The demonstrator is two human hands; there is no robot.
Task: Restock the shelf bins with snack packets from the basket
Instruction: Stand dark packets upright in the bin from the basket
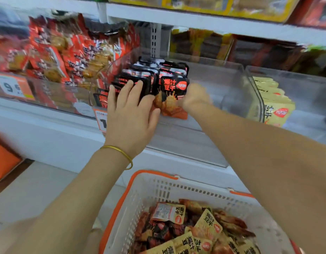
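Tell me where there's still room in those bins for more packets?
The middle bin is bare from the black packets across to its right wall. The right bin looks bare beyond the yellow packets. Crowded: the left bin, heaped with red packets, and the middle bin's left side, where the left hand presses and the right hand grips them.

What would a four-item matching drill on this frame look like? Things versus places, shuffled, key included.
Things
A. left hand
B. shelved yellow packets
C. basket
D. red-orange packets

Places
1. left bin
2. below the shelf, in the foreground
3. fingers flat against the black packets in the middle bin
4. right bin

Pairs: A-3, B-4, C-2, D-1
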